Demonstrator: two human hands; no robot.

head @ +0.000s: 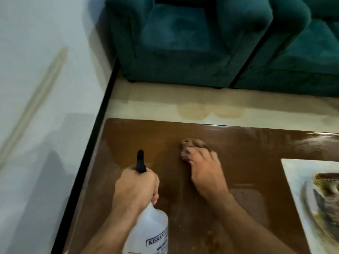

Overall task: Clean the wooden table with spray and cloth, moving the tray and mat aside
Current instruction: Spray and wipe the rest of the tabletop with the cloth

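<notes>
The glossy brown wooden table [247, 153] fills the lower half of the view. My left hand [136, 189] grips the neck of a white spray bottle [149, 230] with a black nozzle that points away over the table. My right hand [205, 171] presses flat on a crumpled brown cloth [192, 143] near the table's far left part. A pale mat [293, 180] with a dark printed pattern lies at the table's right side, cut off by the frame edge. No tray is visible.
Two teal armchairs [183, 43] stand beyond the table across a strip of beige floor [183, 99]. A white wall [45, 88] with a black baseboard runs along the left, close to the table's left edge.
</notes>
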